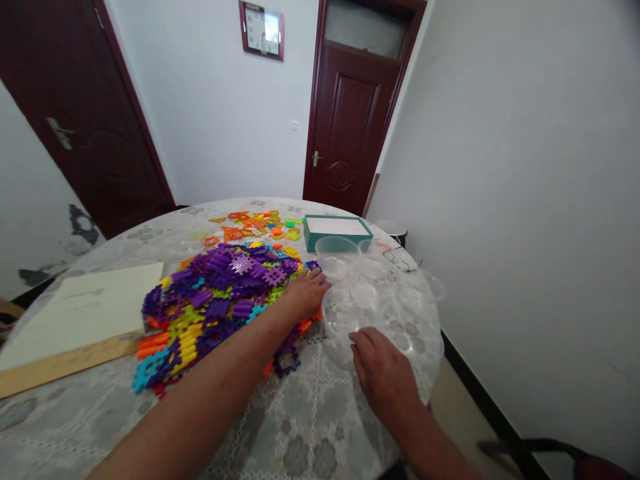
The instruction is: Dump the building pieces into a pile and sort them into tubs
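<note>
Bowls [345, 320] of clear plastic cluster on the right side of the round table before you, their rims overlapping so that their number is hard to tell. Your two hands are well apart. Your right hand [383, 360] is at the near edge of the bowls, fingers bent over a rim; you cannot tell from this view whether the thumb and fingers pinch it. Your left hand [307, 293] reaches across to the gap between the bowls and a big heap of toy pieces [220, 307], its fingertips near a bowl's left edge; whether it grips anything cannot be told.

The heap, mostly purple with yellow, orange and blue, sits left of the bowls, partly behind your left forearm. Beyond it lie loose orange and yellow bits [250, 225]. A green box [337, 241] with a white top stands just behind the bowls. To your far left rests a cream sheet [100, 300]. A patterned tablecloth [295, 427] lies under everything.
</note>
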`<state>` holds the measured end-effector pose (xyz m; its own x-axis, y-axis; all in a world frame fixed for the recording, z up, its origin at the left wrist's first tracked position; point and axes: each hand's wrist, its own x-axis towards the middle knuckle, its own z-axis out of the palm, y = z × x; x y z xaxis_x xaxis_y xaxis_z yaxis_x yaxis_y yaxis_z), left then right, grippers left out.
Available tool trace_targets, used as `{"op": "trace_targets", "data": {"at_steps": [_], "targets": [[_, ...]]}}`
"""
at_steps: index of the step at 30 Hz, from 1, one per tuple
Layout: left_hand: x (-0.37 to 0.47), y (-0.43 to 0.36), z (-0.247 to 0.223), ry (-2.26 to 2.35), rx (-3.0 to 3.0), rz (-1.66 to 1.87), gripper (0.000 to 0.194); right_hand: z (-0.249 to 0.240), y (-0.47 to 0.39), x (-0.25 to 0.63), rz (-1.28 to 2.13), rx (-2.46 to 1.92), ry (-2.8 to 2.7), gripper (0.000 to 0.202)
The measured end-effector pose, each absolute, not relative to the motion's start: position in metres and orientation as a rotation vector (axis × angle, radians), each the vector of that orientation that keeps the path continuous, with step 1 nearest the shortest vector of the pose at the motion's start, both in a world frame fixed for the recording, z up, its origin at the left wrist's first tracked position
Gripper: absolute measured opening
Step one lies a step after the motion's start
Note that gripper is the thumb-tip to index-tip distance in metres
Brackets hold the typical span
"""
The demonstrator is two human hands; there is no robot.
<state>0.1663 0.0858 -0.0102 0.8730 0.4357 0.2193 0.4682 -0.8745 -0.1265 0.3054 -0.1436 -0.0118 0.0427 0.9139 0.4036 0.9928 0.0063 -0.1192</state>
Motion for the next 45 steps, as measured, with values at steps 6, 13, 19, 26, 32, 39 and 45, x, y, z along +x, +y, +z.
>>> {"op": "trace_targets", "data": {"at_steps": [6, 13, 19, 26, 32, 39, 45], "targets": [[0.185, 0.096, -0.024, -0.566, -2.926, -0.161, 0.041, -0.027, -0.154, 0.312, -0.275, -1.894, -1.868, 0.026], [0.181, 0.087, -0.022, -0.558, -2.931, -0.119, 0.029, -0.031, -0.156, 0.313, -0.210, -1.742, -1.822, 0.019], [0.155, 0.086, -0.022, -0.618, -2.905, -0.113, 0.022, -0.027, -0.148, 0.305, -0.240, -1.624, -1.776, 0.022], [0.130, 0.087, -0.025, -0.694, -2.868, -0.181, 0.027, -0.020, -0.114, 0.298, -0.224, -1.674, -1.796, 0.020], [0.127, 0.088, -0.023, -0.779, -2.838, -0.250, 0.030, -0.023, -0.081, 0.301, -0.229, -1.758, -1.811, 0.021], [0.114, 0.077, -0.004, -0.784, -2.834, -0.279, 0.040, -0.025, -0.066, 0.298, -0.308, -1.846, -1.841, 0.023], [0.096, 0.047, 0.021, -0.747, -2.842, -0.337, 0.026, -0.022, -0.052, 0.296, -0.328, -1.891, -1.822, 0.024]]}}
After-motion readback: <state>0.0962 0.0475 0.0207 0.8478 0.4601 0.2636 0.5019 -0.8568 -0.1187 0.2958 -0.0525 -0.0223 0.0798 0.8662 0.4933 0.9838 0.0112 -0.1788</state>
